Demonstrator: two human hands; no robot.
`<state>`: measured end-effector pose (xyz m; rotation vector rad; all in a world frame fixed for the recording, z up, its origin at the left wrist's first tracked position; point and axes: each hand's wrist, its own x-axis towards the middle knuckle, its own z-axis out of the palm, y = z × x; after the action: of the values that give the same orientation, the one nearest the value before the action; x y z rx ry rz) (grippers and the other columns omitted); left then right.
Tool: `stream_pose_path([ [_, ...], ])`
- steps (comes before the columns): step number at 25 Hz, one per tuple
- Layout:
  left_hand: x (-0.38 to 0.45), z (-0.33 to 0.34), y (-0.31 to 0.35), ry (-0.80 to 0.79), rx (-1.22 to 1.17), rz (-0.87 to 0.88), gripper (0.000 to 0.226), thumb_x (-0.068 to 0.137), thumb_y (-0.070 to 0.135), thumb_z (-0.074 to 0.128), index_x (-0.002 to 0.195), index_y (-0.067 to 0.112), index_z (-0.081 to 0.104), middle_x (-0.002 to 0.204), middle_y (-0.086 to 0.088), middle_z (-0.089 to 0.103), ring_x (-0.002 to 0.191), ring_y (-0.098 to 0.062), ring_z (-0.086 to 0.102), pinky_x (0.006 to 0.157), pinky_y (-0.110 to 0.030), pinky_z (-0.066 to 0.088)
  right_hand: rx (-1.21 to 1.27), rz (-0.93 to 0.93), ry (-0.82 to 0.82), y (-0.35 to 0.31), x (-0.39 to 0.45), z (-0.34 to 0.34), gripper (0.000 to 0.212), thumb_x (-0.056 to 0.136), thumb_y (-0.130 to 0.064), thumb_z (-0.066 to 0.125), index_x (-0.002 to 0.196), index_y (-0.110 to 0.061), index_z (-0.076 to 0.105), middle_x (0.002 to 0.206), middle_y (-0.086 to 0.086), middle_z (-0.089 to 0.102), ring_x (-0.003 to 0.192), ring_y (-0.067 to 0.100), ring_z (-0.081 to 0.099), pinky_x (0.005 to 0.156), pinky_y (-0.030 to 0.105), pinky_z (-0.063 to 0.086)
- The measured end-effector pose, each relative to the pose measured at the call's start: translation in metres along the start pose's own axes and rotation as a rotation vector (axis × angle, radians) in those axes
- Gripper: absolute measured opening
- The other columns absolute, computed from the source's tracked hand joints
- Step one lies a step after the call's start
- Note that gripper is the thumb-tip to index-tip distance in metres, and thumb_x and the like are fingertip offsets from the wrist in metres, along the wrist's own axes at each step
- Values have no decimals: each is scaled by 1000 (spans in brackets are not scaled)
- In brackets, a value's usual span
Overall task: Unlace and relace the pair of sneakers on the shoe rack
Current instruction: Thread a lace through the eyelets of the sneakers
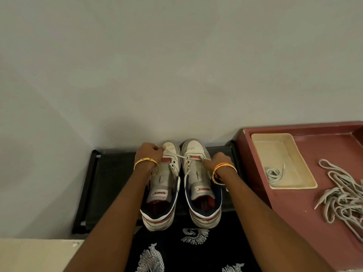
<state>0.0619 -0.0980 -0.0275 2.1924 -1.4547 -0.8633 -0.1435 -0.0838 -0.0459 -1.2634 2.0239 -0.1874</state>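
Note:
Two white high-top sneakers with navy collars stand side by side on a black shoe rack, toes toward the wall. The left sneaker and the right sneaker both show bare eyelets over most of their length. A white lace runs taut across the toe end of both shoes. My left hand pinches one end of that lace over the left shoe's toe. My right hand pinches the other end beside the right sneaker's lowest eyelets.
A maroon table stands right of the rack. On it lie a cream tray holding a coiled lace and a loose pile of grey laces. A grey wall rises behind; my black patterned garment lies below the shoes.

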Motion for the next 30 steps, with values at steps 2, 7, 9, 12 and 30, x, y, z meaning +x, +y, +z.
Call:
stream_pose_path([
  [2, -7, -21, 16, -145, -182, -19, 20, 88, 20, 63, 78, 3, 69, 76, -13, 66, 57, -21, 58, 56, -23, 45, 250, 23, 25, -2, -7, -19, 27, 87, -31, 58, 89, -3, 61, 88, 15, 61, 79, 28, 58, 71, 32, 47],
  [7, -59, -91, 89, -383, -627, 18, 16, 90, -6, 52, 95, -2, 66, 85, -11, 68, 45, -7, 61, 45, -14, 48, 684, -82, -2, -49, -61, -121, 15, 85, -1, 53, 73, 0, 61, 65, 10, 55, 52, 15, 46, 46, 23, 38],
  [9, -86, -127, 123, -406, -689, 145, 19, 92, -4, 49, 93, 2, 67, 84, -7, 71, 54, -7, 65, 51, -14, 52, 766, -193, -1, -75, -99, -166, 15, 87, 0, 52, 76, -1, 62, 68, 8, 58, 54, 13, 46, 49, 22, 39],
  [12, -127, -181, 169, -392, -785, 308, 22, 93, -4, 48, 91, 5, 67, 81, -3, 73, 59, -8, 67, 54, -15, 52, 777, -350, 25, -104, -149, -213, 22, 90, 3, 45, 78, -2, 63, 71, 7, 61, 55, 11, 48, 51, 20, 42],
  [30, -259, -280, 260, -286, -732, 484, 29, 93, -4, 37, 113, 1, 58, 92, -8, 71, 80, -15, 68, 66, -21, 52, 650, -776, 196, -149, -305, -309, 24, 93, 6, 46, 99, -2, 67, 80, 8, 65, 67, 11, 61, 63, 20, 54],
])
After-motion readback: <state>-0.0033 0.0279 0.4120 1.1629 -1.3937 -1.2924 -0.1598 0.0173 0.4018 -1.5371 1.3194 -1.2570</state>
